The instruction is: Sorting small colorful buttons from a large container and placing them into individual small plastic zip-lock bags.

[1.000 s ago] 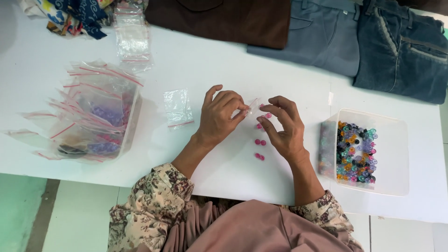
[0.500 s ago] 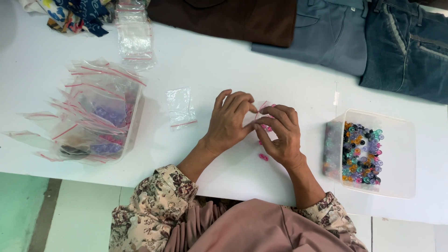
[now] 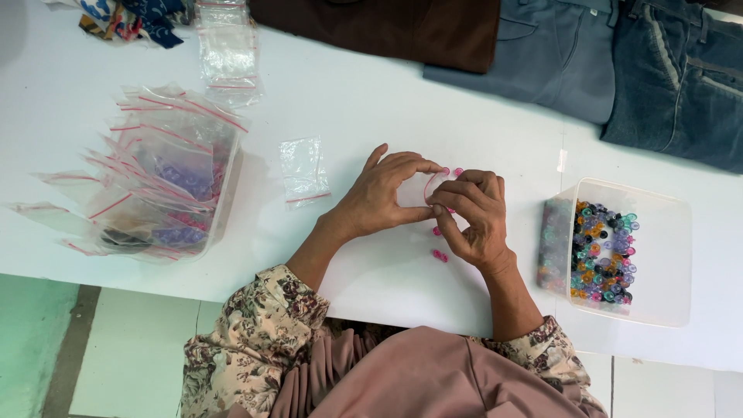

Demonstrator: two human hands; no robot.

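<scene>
Here, centre of the frame, I log both hands meeting on a small clear bag (image 3: 424,188) over the white table (image 3: 371,101).

Left hand (image 3: 379,197): thumb and forefinger pinched narrow on the bag's left edge, other fingers curled above it.

Right hand (image 3: 474,217): fingertips closed on the bag's right side, thumb tucked under; I cannot tell whether a bead sits between them.

Bag: transparent plastic with a thin pink line along its top; mouth turned toward the upper right of the frame. Its long axis I cannot tell, since the fingers cover much of it.

Pink beads (image 3: 439,255): a few loose on the table just below the hands, lower centre.

Bead tub (image 3: 665,263): clear box at right, mixed coloured beads heaped in its left half.

Bag tub (image 3: 220,205): at left, stuffed with red-striped clear bags.

Spare bag (image 3: 303,172): flat, left of the hands.

Folded jeans (image 3: 681,77): upper right.
</scene>
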